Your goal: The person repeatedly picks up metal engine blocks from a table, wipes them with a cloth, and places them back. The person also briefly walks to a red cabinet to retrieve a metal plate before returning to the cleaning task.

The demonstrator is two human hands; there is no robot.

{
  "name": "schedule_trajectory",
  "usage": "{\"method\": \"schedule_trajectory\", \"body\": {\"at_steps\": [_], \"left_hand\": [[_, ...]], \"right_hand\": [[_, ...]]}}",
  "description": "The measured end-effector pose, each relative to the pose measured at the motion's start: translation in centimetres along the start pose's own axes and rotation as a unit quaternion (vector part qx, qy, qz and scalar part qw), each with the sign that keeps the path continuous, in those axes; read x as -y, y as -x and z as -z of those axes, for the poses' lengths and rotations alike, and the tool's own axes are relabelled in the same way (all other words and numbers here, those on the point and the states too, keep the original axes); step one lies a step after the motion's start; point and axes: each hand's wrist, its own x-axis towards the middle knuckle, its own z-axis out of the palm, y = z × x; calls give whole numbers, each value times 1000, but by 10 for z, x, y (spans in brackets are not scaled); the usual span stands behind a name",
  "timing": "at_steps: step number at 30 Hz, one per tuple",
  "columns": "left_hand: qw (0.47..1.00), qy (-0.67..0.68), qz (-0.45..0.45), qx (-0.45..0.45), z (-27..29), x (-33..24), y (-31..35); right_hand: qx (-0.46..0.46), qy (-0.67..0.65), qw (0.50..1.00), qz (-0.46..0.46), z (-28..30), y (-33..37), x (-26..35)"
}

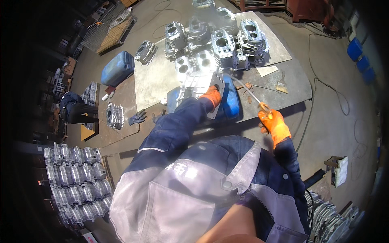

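A worker in a blue and grey jacket leaned over a steel bench (158, 81), both hands in orange gloves. The left hand (211, 96) lay pressed on a flat grey metal casting (199, 87), its fingers curled over the casting's near right edge in a closed grip. That casting sat tilted on top of a blue plastic can (231, 101) lying at the near edge of the bench, just in front of the worker. The right hand (273, 123), held out to the right and clear of the casting, had its grip wrapped tight round the handle of a thin metal rod (247, 91), whose far end pointed up and left toward the casting.

Beyond, at the far side of the bench, stood a crowded cluster of silver engine housings (221, 40), touching one another. A brush (281, 86) lay to the right of them on the bench. A pair of dark gloves (138, 117) lay at the near left corner, beside a ribbed casting (114, 115) on a lower plate. A second blue can (118, 68) rested farther left. Stacked silver castings (77, 178) filled the near left floor, and another person (75, 109) crouched at the far left.
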Motion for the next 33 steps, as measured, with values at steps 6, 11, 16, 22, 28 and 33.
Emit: {"method": "schedule_trajectory", "body": {"at_steps": [6,11,16,22,28,33], "left_hand": [[999,8,31,-5,1,1,3],[997,35,31,-64,-1,7,19],[988,113,66,-85,-24,13,4],[989,53,58,-129,-57,15,-23],[965,121,35,-229,-62,16,-21],[937,252,59,-233,-55,14,-13]], "right_hand": [[-20,77,997,12,-8,1,7],[12,45,999,22,-9,2,15],[-2,85,996,16,-13,4,20],[7,67,996,57,-17,-3,23],[30,-1,995,99,-11,8,9],[8,82,994,67,-11,0,11]]}}
